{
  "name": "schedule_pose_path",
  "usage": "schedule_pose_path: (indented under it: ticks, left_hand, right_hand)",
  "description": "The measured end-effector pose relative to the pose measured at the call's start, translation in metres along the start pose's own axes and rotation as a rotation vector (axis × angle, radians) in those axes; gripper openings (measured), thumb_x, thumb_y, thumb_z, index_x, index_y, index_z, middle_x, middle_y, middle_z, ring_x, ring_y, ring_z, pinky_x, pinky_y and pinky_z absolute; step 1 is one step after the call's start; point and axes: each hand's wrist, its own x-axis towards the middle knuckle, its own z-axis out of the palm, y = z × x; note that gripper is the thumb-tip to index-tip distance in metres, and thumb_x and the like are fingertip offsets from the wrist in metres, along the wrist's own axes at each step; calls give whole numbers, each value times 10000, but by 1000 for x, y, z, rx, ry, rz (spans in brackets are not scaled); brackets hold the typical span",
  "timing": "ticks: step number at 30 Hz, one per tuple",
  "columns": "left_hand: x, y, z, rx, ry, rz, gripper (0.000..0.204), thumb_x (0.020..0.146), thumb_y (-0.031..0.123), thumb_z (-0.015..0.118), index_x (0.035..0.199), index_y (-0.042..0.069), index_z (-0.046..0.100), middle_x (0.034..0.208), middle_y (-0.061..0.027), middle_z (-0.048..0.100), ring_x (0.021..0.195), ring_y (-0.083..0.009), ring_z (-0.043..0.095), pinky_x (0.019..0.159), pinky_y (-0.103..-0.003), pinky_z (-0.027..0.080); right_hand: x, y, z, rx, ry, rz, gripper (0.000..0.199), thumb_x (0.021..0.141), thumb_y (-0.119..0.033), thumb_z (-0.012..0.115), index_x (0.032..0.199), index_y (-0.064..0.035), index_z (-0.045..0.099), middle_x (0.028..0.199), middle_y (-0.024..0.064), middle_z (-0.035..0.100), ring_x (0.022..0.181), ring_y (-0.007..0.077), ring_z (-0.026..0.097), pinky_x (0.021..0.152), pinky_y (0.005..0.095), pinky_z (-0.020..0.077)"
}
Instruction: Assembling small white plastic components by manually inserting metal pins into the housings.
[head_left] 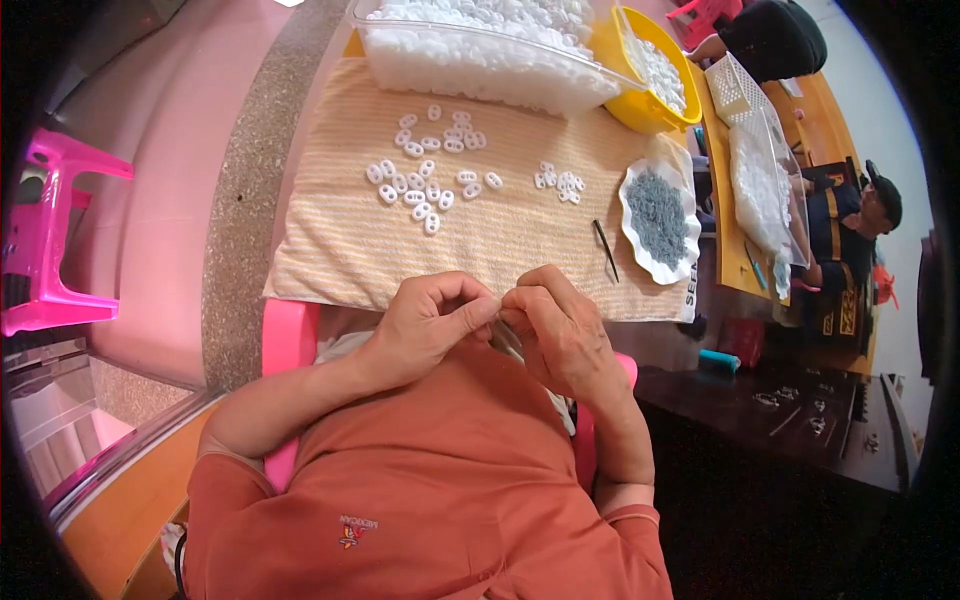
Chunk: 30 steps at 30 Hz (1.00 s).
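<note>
Pinching something tiny between both sets of fingertips, just off the near edge of the towel [330,250]. Left hand [425,325] curled, thumb and forefinger closed together; right hand [560,335] likewise closed, its tips touching the left's. Held piece hidden by the fingers; cannot tell its shape or colour. Probably fitting or pressing two small parts together, mid-step. Next move, at a guess, calls for fine fingertip pressure and steady alignment, then setting the piece down among the others.

Farther out on the towel: loose white rings [425,165], small, oval, with holes, scattered in a cluster, and a smaller cluster [562,184] to the right. Thin dark pick [605,248] lying beside a scalloped white dish [690,262] of grey bits [657,212]. Beyond these, a clear tub [480,70] heaped with white pieces and a yellow bowl [615,55] holding more. Pink stool [50,240] well apart on the left; another person [850,230] seated at the next table.
</note>
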Motion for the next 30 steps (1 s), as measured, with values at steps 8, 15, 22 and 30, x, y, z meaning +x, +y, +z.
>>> schedule_pose_path:
  ticks: [8,15,22,30]
  left_hand:
    - [0,-1,2,-12,54,-4,191,952,204,588,935,14,607,790,0,613,717,-55,573,654,-211,494]
    - [-3,6,4,162,87,90,162,949,151,578,908,-5,589,788,-23,607,708,-68,565,640,-218,481]
    - [-3,3,4,325,128,204,117,925,89,581,886,-21,590,760,-50,591,679,-91,556,611,-238,456]
    - [2,0,3,280,175,157,129,925,112,599,894,-13,590,752,-35,577,670,-81,552,611,-226,467]
  right_hand:
    - [-5,11,18,332,54,183,99,860,-71,629,915,-10,572,866,152,590,763,319,605,685,364,494]
    - [-9,16,22,662,-20,429,104,874,-88,631,870,9,596,795,99,604,724,171,588,665,288,478]
    - [-9,15,20,833,-30,514,106,870,-95,649,875,2,608,785,63,617,708,106,570,650,256,482]
    - [-9,25,12,532,30,309,85,850,15,653,880,11,574,839,63,577,727,106,579,653,243,478]
